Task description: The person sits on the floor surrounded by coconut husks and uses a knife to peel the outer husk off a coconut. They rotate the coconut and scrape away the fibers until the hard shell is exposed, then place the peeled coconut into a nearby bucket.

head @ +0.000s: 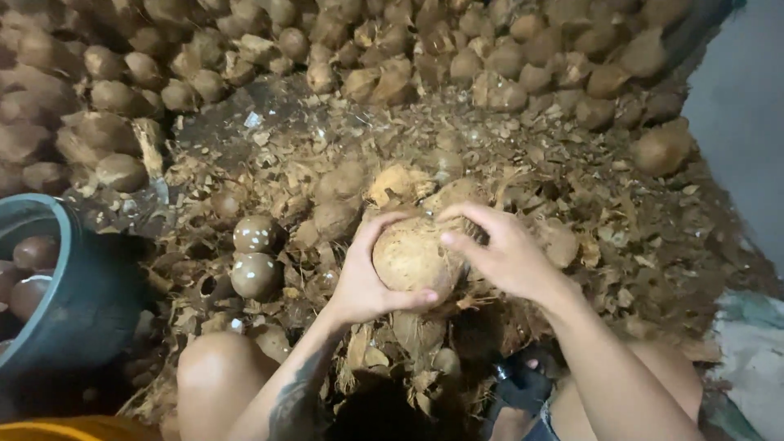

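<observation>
- A big pile of brown coconuts (392,49) fills the whole back, stacked up high from side to side
- The floor (572,171) in front of the pile is covered with dry bits of husk and broken shell
- A dark round tub (82,302) sits on the left, and it has smooth brown coconuts inside
- The person's bare knee (216,367) sticks up near the bottom, just beside the tub
- The left hand (367,278) wraps around the left and bottom side of a pale round coconut (408,257), with the thumb pressed under it
- The right hand (498,249) holds the same coconut from the top and right, with fingers curled over it
- The coconut is in the middle, held up above the husk bits, between both hands
- Two small dark peeled coconuts (256,255) with white spots lie on the husk bits, left of the hands
</observation>
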